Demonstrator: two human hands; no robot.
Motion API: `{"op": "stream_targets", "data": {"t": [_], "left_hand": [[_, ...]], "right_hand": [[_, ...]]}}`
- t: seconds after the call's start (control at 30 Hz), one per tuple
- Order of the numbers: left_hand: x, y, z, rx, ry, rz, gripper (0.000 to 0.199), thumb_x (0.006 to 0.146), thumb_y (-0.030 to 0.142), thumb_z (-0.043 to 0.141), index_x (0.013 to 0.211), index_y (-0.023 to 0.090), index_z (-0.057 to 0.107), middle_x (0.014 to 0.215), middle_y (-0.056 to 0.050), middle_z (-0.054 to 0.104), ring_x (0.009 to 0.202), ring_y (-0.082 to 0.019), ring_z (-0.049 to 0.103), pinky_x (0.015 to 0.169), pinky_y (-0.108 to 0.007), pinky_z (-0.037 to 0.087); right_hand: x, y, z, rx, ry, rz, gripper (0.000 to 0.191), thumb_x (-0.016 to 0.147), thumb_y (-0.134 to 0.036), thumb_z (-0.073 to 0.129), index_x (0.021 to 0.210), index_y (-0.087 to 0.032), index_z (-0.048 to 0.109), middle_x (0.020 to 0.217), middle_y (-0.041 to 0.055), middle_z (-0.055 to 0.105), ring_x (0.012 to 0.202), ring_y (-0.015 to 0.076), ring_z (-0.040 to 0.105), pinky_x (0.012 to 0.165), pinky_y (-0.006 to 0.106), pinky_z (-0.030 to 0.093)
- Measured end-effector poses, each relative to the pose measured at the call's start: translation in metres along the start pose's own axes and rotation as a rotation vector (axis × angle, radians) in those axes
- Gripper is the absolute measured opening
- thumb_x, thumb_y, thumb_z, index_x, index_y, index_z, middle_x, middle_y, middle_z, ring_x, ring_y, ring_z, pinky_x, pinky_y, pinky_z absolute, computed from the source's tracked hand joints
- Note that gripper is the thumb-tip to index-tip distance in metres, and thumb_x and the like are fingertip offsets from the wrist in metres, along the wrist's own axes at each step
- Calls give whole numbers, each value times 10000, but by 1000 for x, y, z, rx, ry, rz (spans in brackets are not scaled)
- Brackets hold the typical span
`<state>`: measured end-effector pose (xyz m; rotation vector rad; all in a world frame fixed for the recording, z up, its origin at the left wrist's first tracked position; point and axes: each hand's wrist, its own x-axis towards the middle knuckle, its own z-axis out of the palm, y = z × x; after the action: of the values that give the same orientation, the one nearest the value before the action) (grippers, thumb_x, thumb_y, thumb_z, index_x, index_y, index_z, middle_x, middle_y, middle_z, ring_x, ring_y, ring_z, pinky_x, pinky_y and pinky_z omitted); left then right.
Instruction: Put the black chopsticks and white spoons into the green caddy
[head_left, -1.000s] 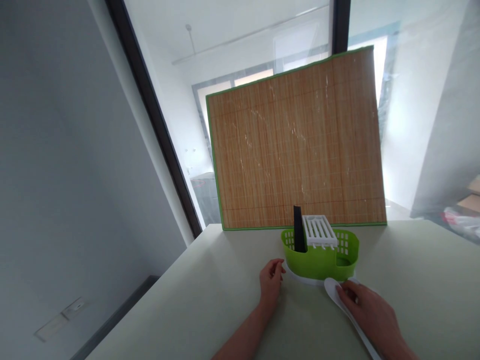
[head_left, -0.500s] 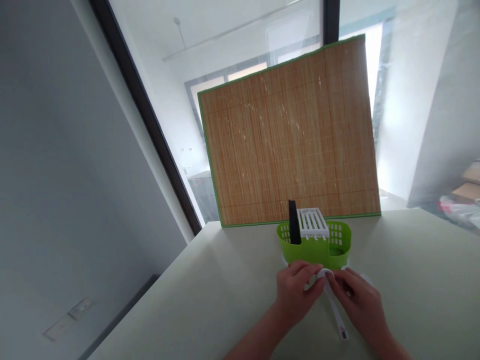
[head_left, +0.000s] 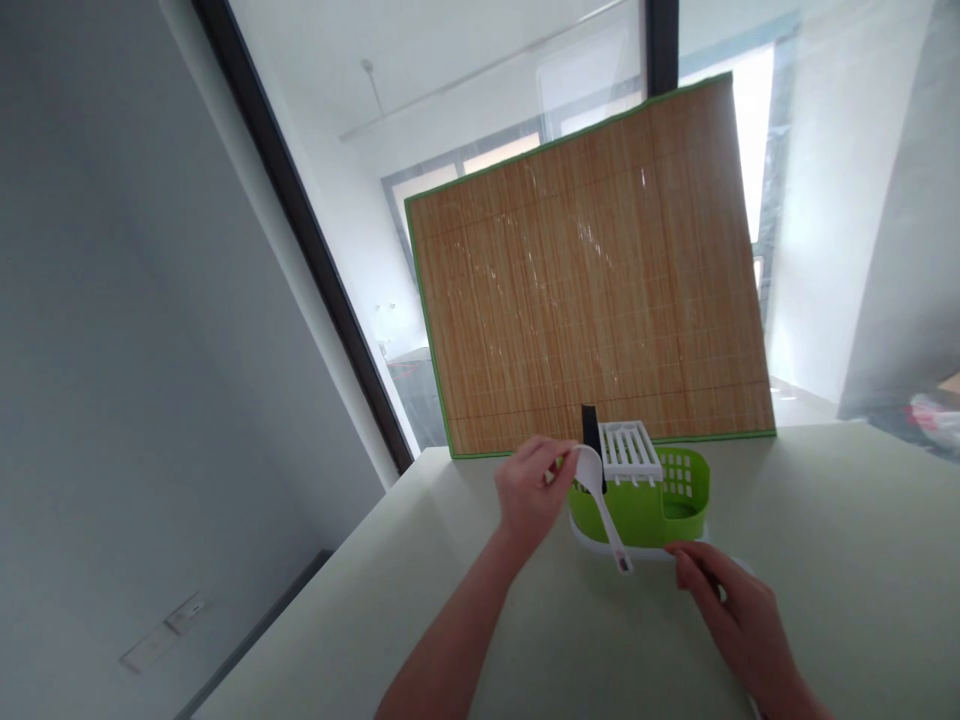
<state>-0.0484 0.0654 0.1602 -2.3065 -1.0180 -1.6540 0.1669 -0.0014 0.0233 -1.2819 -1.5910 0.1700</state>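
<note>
No legible text, even on spoon (head_left: 602,507)

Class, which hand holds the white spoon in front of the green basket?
The left hand, pinching the spoon by its bowl; the right hand is apart from it.

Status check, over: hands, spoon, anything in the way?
Left hand pinching white spoon by its bowl, handle slanting down. Right hand low by green caddy's front right, grip unclear. Left hand partly hides caddy's left end.

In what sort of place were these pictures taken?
It seems a plain indoor room, perhaps a workroom: a pale table stands before large glass panes, and a grey wall rises at the left.
</note>
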Motion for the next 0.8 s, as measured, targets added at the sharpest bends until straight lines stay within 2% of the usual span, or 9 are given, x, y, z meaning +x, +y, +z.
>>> {"op": "stream_targets", "data": {"t": [0.1,0.17,0.23,0.37,0.47,0.53,0.67,0.8], "left_hand": [[39,-15,-8,82,120,62,192,846,312,560,907,198,702,776,-24,661,613,-83,548,588,-191,434],[55,-27,-4,131,167,77,204,847,324,559,889,189,705,760,-25,656,620,-86,548,592,-193,419],[62,-41,7,160,168,63,213,849,332,552,863,186,707,749,-28,655,631,-94,553,597,-198,408],[51,-68,34,210,62,4,221,852,349,543,863,209,713,810,-41,673,652,-110,564,610,-213,383],[37,-82,48,243,-5,-39,231,859,362,529,895,228,714,865,-46,677,661,-117,568,626,-221,368],[30,-89,53,245,-40,-64,232,860,358,522,911,236,713,885,-50,675,674,-125,570,638,-228,363],[18,-96,62,254,-118,-62,230,865,344,511,909,238,711,901,-67,672,750,-156,581,651,-236,351],[4,-100,73,302,-166,-42,257,883,351,484,878,218,704,843,-70,666,744,-161,577,632,-234,337]], "right_hand": [[0,3,-1,-13,14,12,285,885,-429,444,932,-219,631,734,7,666,615,136,594,612,229,454],[2,6,-3,-45,35,26,303,876,-452,442,931,-223,631,761,11,675,618,136,599,618,233,456],[6,12,-8,-105,53,74,317,865,-474,436,953,-234,623,796,10,681,632,140,606,622,242,454],[19,33,-26,-283,31,315,343,845,-509,406,1021,-287,599,775,-14,675,645,170,623,555,265,430],[26,52,-37,-362,-36,444,347,829,-519,397,984,-295,613,746,-6,662,616,190,611,535,290,414],[26,64,-40,-386,-55,426,342,827,-501,389,948,-285,625,798,12,665,680,207,609,592,318,431],[21,77,-35,-462,-69,300,344,836,-451,360,910,-272,645,960,38,658,900,264,551,750,386,432],[17,81,-28,-549,-107,235,345,838,-405,374,938,-241,661,998,63,648,923,282,511,825,412,410]]}}
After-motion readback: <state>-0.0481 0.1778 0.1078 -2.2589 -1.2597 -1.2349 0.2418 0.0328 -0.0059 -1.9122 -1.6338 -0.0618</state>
